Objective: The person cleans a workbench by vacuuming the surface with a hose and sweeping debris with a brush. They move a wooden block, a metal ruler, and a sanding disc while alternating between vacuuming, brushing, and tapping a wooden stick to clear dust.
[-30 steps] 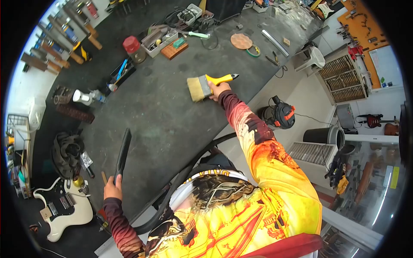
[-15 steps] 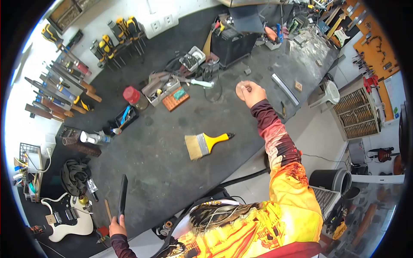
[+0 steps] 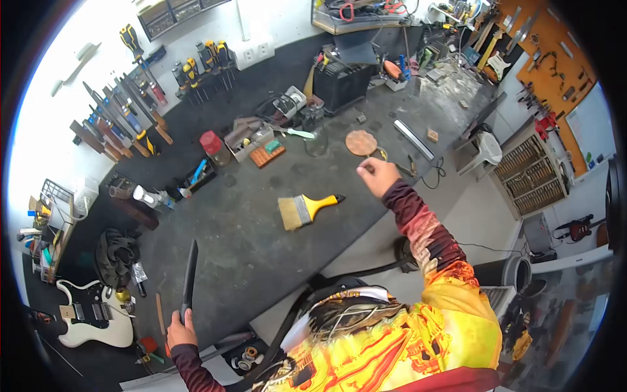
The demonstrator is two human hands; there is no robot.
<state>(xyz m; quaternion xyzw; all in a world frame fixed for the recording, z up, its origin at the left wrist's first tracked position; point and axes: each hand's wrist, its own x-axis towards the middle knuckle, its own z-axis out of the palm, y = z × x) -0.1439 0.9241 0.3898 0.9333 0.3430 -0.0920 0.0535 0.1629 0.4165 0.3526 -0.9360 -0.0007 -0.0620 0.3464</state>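
My left hand (image 3: 181, 330), at the lower left, is closed round the lower end of a long narrow black strip (image 3: 191, 274), which points up over the workbench. Beyond the middle of the bench, my right hand (image 3: 380, 176) has its fingers curled and thumb drawn in, and nothing shows between them. Just past its fingertips a round brown disc (image 3: 361, 142) lies flat, apart from the hand. A wide paintbrush (image 3: 318, 206) with a yellow handle and pale bristles rests on the bench between my hands.
Beyond the disc lie a metal bar (image 3: 414, 140) and a small wooden block (image 3: 432, 134). A red-lidded jar (image 3: 212, 145) and a brick-coloured block (image 3: 266, 155) stand further back. A white guitar body (image 3: 108, 325) is at lower left. The bench (image 3: 261, 261) has a dark top.
My right hand has drawn back towards me off the disc, which now shows whole on the bench. My left hand still holds the black strip. The camera view has shifted and turned slightly.
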